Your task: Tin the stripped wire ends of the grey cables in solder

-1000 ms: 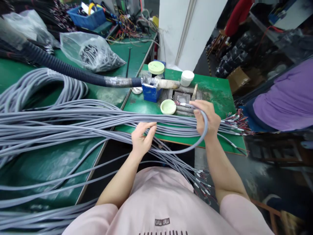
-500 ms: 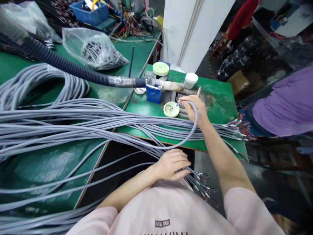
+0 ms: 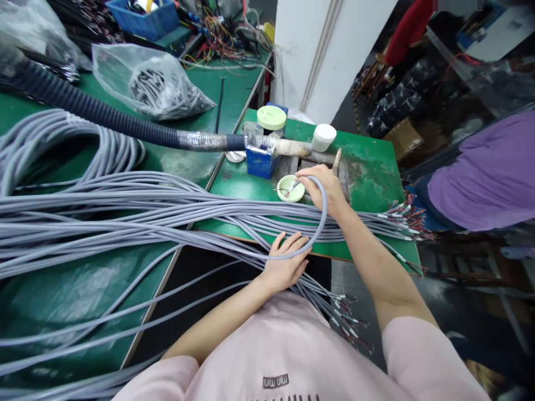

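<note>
My right hand (image 3: pixel 325 189) pinches a grey cable (image 3: pixel 322 214) close to its stripped end, and the bare wires dip into a small pale-green dish (image 3: pixel 291 189). From there the cable bends in a loop back toward my body. Under the low part of that loop lies my left hand (image 3: pixel 285 262), fingers stretched out and apart, with the cable passing over them. A bundle of grey cables (image 3: pixel 234 204) runs beside both hands, its frayed wire ends (image 3: pixel 412 220) at the right edge of the table.
A ribbed hose (image 3: pixel 137 127) reaches in from the left to a blue block (image 3: pixel 259 161). Behind the dish stand a white jar (image 3: pixel 324 137) and a green-lidded jar (image 3: pixel 271 118). A plastic bag of parts (image 3: pixel 152 83) lies farther back. At right is a person in purple (image 3: pixel 480 172).
My left hand has moved up and forward from near my waist to beneath the cable loop, its fingers spreading. My right hand has shifted slightly left, bringing the wire end lower in the dish.
</note>
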The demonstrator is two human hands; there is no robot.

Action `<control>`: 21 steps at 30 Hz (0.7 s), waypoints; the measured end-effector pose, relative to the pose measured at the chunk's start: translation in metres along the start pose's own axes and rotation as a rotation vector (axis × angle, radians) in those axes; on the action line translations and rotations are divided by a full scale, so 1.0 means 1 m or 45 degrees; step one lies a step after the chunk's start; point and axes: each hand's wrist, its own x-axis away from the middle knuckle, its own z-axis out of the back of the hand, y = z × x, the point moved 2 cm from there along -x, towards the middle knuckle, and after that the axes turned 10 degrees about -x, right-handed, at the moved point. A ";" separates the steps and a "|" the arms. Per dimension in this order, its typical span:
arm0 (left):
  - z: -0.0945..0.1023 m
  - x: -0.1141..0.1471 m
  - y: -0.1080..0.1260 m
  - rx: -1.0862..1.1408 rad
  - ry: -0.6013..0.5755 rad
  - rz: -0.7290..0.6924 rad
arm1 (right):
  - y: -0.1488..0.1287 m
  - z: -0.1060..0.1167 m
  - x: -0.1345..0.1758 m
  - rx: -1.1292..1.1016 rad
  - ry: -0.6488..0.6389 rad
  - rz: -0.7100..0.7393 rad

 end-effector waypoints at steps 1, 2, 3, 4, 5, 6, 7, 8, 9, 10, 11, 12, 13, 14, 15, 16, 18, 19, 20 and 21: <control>-0.001 0.000 0.000 0.000 -0.003 0.000 | 0.000 0.000 0.000 0.003 -0.007 -0.001; -0.001 0.001 -0.001 -0.001 -0.004 -0.001 | 0.000 -0.001 -0.001 0.007 -0.015 -0.005; -0.001 0.001 -0.001 0.000 -0.005 0.000 | 0.000 -0.001 -0.002 0.012 -0.021 -0.010; -0.002 0.001 -0.001 0.000 -0.005 0.001 | 0.000 -0.001 -0.002 0.019 -0.025 -0.017; -0.002 0.001 -0.001 0.000 -0.006 0.003 | 0.001 -0.002 -0.003 0.028 -0.031 -0.026; -0.002 0.001 -0.001 0.000 -0.010 0.006 | 0.001 -0.002 -0.004 0.035 -0.036 -0.037; -0.002 0.001 -0.001 0.001 -0.015 0.007 | 0.002 -0.003 -0.004 0.040 -0.040 -0.046; -0.002 0.001 0.000 0.002 -0.022 0.009 | 0.002 -0.003 -0.005 0.043 -0.038 -0.054; -0.001 0.001 0.000 0.003 -0.027 0.009 | 0.002 -0.003 -0.005 0.044 -0.034 -0.058; -0.001 0.001 0.000 0.005 -0.029 0.009 | 0.001 -0.002 -0.005 0.044 -0.026 -0.058; -0.001 0.001 0.000 0.006 -0.028 0.010 | -0.001 0.000 -0.006 0.042 -0.010 -0.053; -0.001 0.001 0.000 0.007 -0.022 0.011 | -0.003 0.003 -0.005 0.039 0.015 -0.043; -0.001 0.001 0.000 0.007 -0.013 0.011 | -0.006 0.008 -0.005 0.039 0.050 -0.028; -0.001 0.001 0.000 0.007 -0.006 0.009 | -0.008 0.014 -0.005 0.043 0.095 -0.014; -0.001 0.001 0.000 0.008 0.001 0.005 | -0.009 0.021 -0.005 0.052 0.146 -0.002; -0.001 0.001 0.000 0.009 0.005 0.000 | -0.009 0.028 -0.005 0.068 0.201 0.005; 0.000 0.001 0.000 0.006 -0.004 -0.003 | -0.004 0.044 -0.006 0.113 0.294 -0.010; 0.000 0.001 0.000 0.002 -0.014 0.000 | 0.000 0.050 -0.008 0.136 0.326 -0.027; 0.000 0.001 0.000 -0.001 -0.022 0.004 | 0.006 0.055 -0.009 0.156 0.347 -0.044; 0.000 0.001 0.000 -0.004 -0.026 0.007 | 0.014 0.059 -0.011 0.173 0.358 -0.059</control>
